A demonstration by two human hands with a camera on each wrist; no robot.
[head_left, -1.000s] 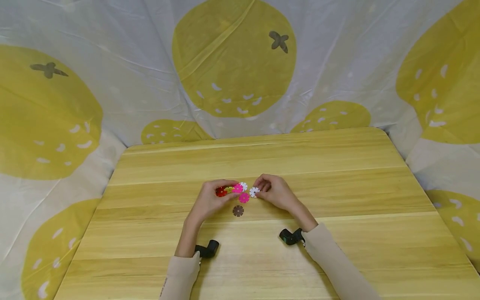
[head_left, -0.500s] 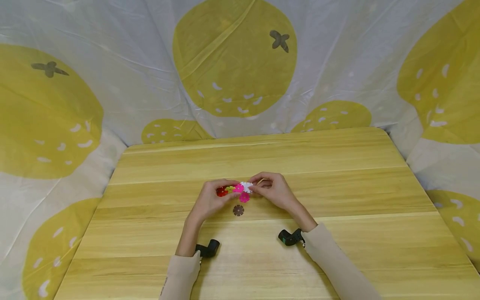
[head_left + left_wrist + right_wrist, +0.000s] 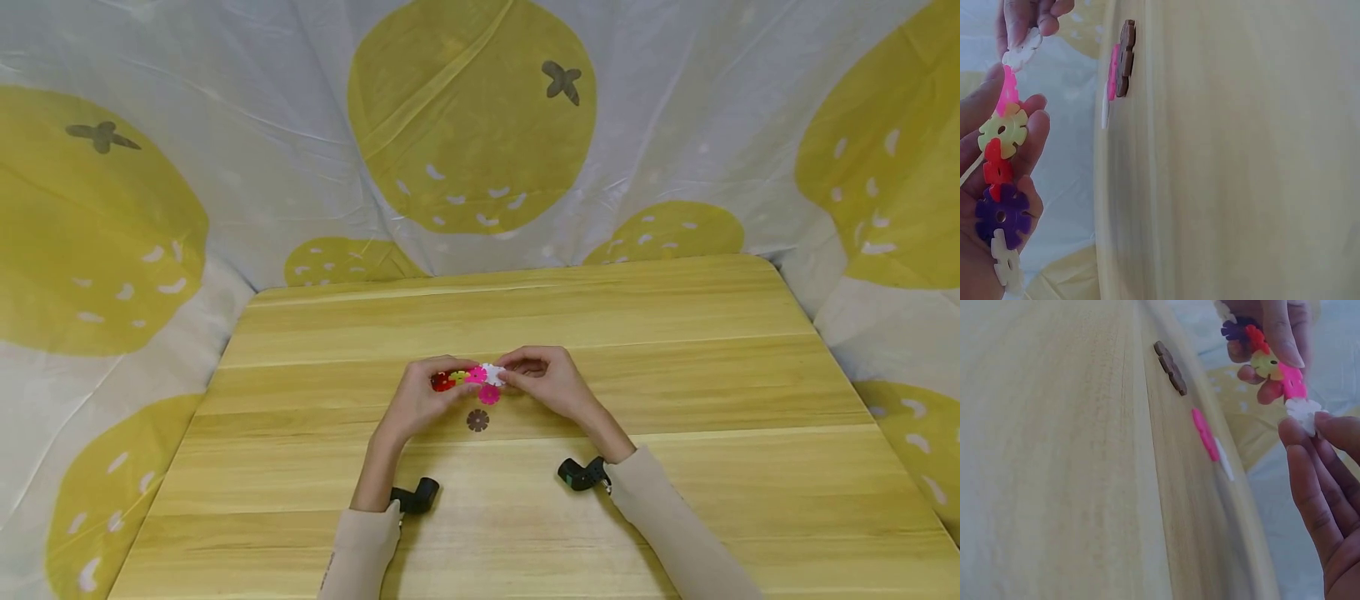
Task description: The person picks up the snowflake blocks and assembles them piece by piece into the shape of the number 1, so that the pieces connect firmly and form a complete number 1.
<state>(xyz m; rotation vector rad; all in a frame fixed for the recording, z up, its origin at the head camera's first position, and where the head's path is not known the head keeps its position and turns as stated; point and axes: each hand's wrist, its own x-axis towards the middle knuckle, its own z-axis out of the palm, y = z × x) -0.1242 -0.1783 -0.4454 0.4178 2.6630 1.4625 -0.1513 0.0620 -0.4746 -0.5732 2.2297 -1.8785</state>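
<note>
My left hand (image 3: 420, 402) grips a chain of notched, flower-shaped plastic discs between thumb and fingers. In the left wrist view the chain runs from a cream disc (image 3: 1007, 262) through a purple disc (image 3: 1016, 219), a red disc (image 3: 1002, 172) and a pale yellow disc (image 3: 1015, 130) to a pink disc (image 3: 1009, 94). My right hand (image 3: 553, 385) pinches a white disc (image 3: 1304, 412) against the pink end; I cannot tell how deep the slots sit. Below the hands, a brown disc (image 3: 477, 420) and another pink disc (image 3: 489, 395) lie on the table.
Another white disc (image 3: 1224, 459) lies beside the loose pink one, partly hidden by the hands from above. The wooden table (image 3: 675, 350) ends at a patterned cloth (image 3: 285, 183) behind. Black wrist cameras hang below both forearms.
My right hand has moved left, bringing its white disc from apart to contact with the chain's pink end. In the last half second both hands have barely moved.
</note>
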